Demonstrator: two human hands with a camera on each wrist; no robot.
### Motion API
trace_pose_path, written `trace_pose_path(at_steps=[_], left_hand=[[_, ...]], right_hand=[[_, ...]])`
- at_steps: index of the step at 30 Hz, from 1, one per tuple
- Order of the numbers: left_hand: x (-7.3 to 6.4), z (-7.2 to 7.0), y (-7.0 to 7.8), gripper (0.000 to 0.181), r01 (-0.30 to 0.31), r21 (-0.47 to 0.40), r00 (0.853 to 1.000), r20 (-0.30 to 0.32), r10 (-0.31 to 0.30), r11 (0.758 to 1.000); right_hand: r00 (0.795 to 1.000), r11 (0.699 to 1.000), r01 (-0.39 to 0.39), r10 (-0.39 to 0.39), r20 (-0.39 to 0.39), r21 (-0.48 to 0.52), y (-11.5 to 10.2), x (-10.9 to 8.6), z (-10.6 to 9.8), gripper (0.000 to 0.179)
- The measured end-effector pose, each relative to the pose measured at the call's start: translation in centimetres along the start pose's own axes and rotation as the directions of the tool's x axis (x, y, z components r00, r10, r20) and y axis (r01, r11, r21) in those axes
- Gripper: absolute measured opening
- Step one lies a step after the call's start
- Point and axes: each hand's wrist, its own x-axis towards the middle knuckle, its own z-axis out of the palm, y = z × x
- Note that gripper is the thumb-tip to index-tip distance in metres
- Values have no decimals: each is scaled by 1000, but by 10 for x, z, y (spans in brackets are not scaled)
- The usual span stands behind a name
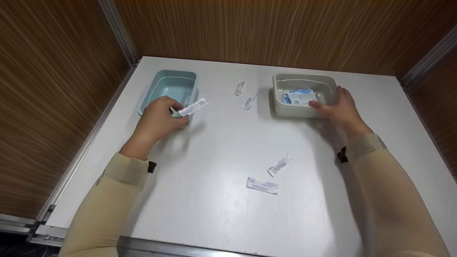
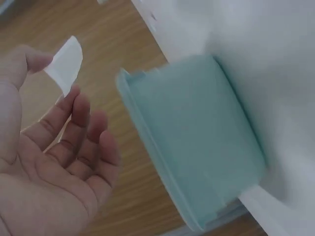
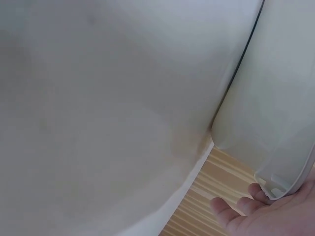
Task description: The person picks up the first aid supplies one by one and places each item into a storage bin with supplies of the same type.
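In the head view my left hand (image 1: 155, 116) pinches a narrow white packet with grey print (image 1: 193, 107) over the front right corner of the light teal tub (image 1: 195, 84). The left wrist view has the packet (image 2: 68, 66) between thumb and fingertip, beside the tub's outer wall (image 2: 192, 132). A small pale piece lies inside the tub, by its right wall. My right hand (image 1: 341, 110) grips the right front corner of the beige tub (image 1: 298, 112), thumb over the front rim, fingers along the right side. Blue-and-white packets (image 1: 300, 97) lie in that tub.
Two white packets, one (image 1: 240, 87) behind the other (image 1: 249, 101), lie on the white table (image 1: 214, 214) between the tubs. Nearer the front are two more, an angled one (image 1: 280, 165) and a flatter one (image 1: 262, 186). Wood-grain panels (image 1: 250, 32) wall the table's back and sides.
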Motion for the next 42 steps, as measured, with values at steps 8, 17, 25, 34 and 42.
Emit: trace_pose_path(at_steps=[8,17,25,34,42], left_hand=[[23,-19,-24,43,133,-4,988,-82,-133,991],[33,-22,-45,66,132,44,986,-106,-126,990],[31,-18,-42,79,105,69,987,-132,-95,992],[16,-5,-20,68,19,52,985,-170,-10,998],[-2,19,21,60,-160,29,975,-151,162,987]], right_hand=[[999,999,26,-25,-21,25,-2,2,-3,152],[999,998,47,-46,-26,47,2,2,2,150],[998,996,54,-51,-39,73,1,1,1,152],[998,995,55,-52,-43,77,2,2,2,146],[995,992,84,-79,-57,97,4,3,1,144]])
